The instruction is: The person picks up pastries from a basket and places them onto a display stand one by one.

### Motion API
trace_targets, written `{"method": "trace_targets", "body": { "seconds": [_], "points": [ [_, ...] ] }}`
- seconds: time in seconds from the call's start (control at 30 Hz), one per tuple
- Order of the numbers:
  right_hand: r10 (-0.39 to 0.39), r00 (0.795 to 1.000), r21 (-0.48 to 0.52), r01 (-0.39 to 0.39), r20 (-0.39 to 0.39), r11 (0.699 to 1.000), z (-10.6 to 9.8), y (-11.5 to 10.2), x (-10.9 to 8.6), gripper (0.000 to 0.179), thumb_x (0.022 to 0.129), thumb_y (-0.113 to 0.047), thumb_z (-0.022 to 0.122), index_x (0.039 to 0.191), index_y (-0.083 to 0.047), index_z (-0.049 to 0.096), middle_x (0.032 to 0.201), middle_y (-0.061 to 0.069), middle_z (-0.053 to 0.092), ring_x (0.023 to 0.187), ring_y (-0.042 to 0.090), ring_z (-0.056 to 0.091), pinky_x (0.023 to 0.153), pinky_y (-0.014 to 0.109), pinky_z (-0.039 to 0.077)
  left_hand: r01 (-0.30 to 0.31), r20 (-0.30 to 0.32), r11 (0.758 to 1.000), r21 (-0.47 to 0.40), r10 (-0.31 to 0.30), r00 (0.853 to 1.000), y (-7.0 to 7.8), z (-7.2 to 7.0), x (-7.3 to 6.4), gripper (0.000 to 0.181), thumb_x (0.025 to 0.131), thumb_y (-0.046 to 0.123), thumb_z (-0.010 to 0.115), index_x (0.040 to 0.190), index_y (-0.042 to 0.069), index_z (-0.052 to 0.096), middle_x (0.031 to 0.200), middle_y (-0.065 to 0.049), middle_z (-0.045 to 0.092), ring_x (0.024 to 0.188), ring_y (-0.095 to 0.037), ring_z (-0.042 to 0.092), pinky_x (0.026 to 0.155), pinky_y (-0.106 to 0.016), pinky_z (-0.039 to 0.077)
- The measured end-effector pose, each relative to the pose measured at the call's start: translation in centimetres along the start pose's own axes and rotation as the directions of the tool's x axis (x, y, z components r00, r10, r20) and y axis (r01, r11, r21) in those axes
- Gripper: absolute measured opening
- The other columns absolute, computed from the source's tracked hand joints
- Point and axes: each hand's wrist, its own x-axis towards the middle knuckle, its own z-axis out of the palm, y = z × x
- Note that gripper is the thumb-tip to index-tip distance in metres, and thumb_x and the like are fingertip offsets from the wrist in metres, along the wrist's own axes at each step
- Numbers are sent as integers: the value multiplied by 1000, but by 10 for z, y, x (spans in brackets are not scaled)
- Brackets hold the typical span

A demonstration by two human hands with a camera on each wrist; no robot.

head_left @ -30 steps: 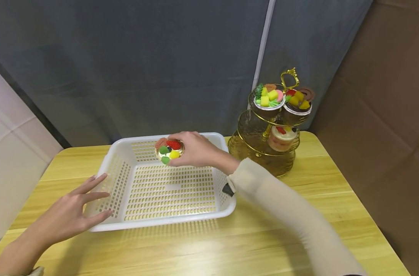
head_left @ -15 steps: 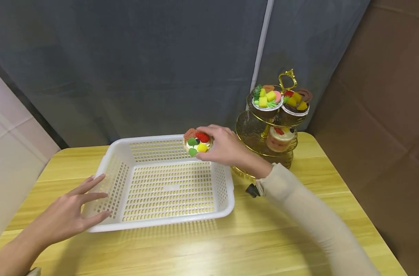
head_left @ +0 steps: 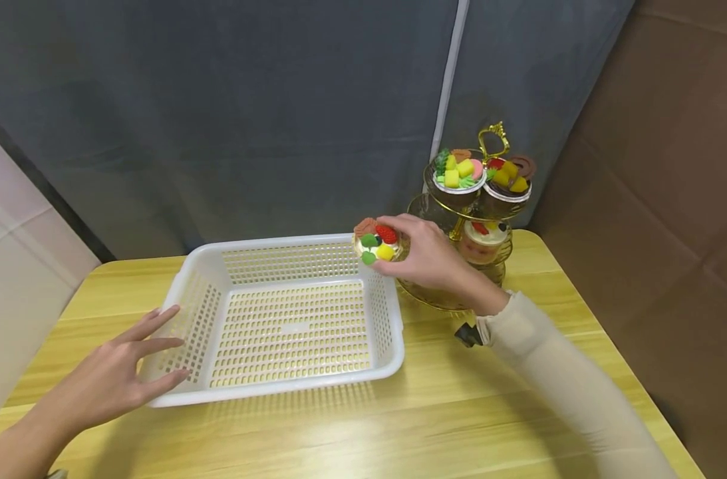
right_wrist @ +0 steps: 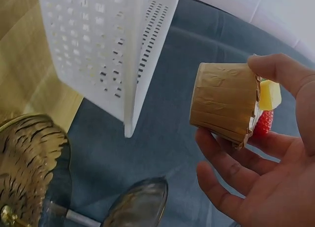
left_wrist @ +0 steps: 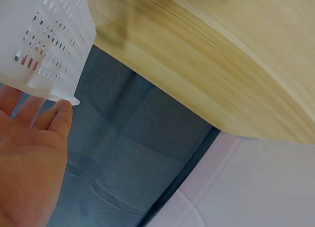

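Note:
My right hand (head_left: 426, 253) pinches a fruit-topped cupcake (head_left: 372, 245) between thumb and fingers, above the back right corner of a white plastic basket (head_left: 279, 384). In the right wrist view the cupcake's tan paper cup (right_wrist: 221, 99) shows, with a strawberry and a yellow piece on top. My left hand (head_left: 114, 369) has its fingers spread and extended over the basket's left rim; in the left wrist view its fingertips (left_wrist: 61, 106) touch that rim from outside. Just behind my right hand stands a tiered stand (head_left: 447, 298) of amber glass with gold edges, partly hidden by the hand.
Two topped cupcakes, one with pink and yellow pieces (head_left: 459, 174) and one dark (head_left: 508, 183), sit on the stand's top tier. A layered dessert cup (head_left: 483, 243) stands on the middle tier. Grey cloth (head_left: 249, 133) hangs behind the wooden table (head_left: 351, 439).
My right hand has carried the cupcake rightward from over the middle of the basket to its back right corner, close to the stand. My left hand has stayed at the basket's left rim.

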Motion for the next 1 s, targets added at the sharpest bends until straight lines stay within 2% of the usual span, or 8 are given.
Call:
{"method": "trace_targets", "body": {
  "seconds": [0.23, 0.5, 0.7, 1.0],
  "points": [
    [2, 997, 2, -2, -75, 1000, -8, 11, -12, 70, 77, -32, 84, 138, -9, 59, 130, 9, 62, 110, 22, 62, 92, 42, 50, 7, 4, 1000, -6, -7, 1000, 0, 0, -1, 46, 71, 31, 89, 106, 6, 75, 152, -11, 45, 144, -34, 35, 69, -64, 48],
    [46, 990, -29, -50, -131, 998, -18, 23, -28, 71, 78, -33, 83, 140, -9, 57, 133, 8, 60, 109, 24, 61, 89, 44, 50, 25, 21, 1000, -6, -25, 999, 0, -1, 1, 48, 71, 33, 89, 106, 4, 75, 151, -15, 45, 139, -43, 38, 68, -64, 48],
    [40, 984, -89, -56, -173, 994, -21, 31, -35, 69, 79, -33, 83, 138, -9, 58, 127, 10, 64, 107, 26, 62, 87, 45, 50, 15, 8, 1000, -12, -15, 1000, -7, 7, 0, 48, 70, 32, 89, 106, 4, 75, 151, -14, 45, 140, -43, 38, 69, -66, 48],
    [46, 976, -117, -72, -211, 991, -21, 38, -41, 67, 82, -33, 80, 138, -6, 57, 129, 12, 63, 106, 29, 62, 87, 47, 49, 0, -9, 1000, -28, -1, 1000, -16, 18, -1, 47, 70, 33, 89, 106, 5, 75, 152, -13, 44, 141, -41, 37, 68, -67, 47]
  ]
}}
